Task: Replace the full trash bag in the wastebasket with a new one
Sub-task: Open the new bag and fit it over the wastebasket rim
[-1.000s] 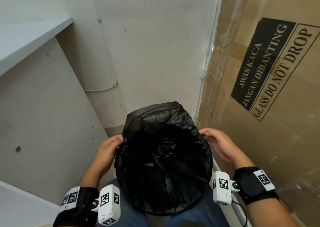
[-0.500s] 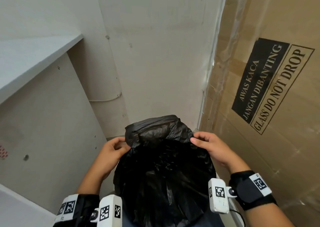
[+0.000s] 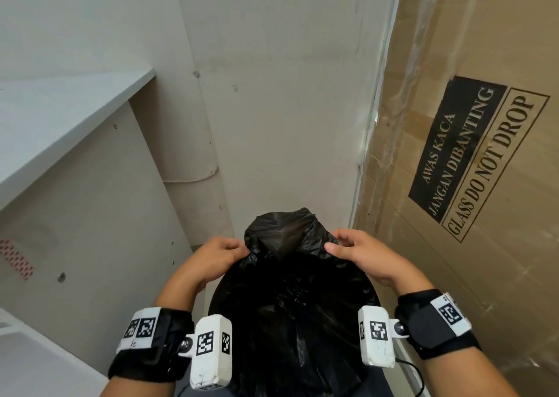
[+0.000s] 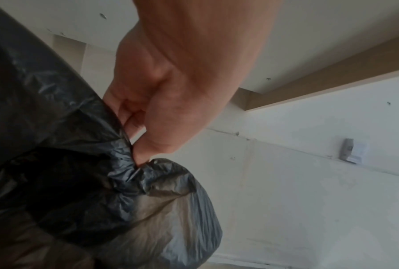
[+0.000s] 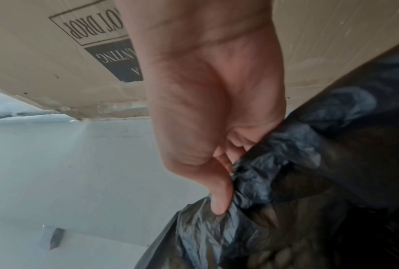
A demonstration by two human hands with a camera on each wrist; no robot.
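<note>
Trash bag: thin, soft, slippery film between both hands, still in the wastebasket.
Left hand: pinching gathered rim.
Right hand: pinching opposite rim.
Hold: bunched neck; likely tears if overstretched.

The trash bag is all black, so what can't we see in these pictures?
- Head view: what's inside the black trash bag; its dark plastic hides it.
- Head view: the wastebasket; the bag covers it and the bottom edge cuts it off.
- Wrist views: fingertips of the left hand and right hand, buried in the gathered plastic.
</note>
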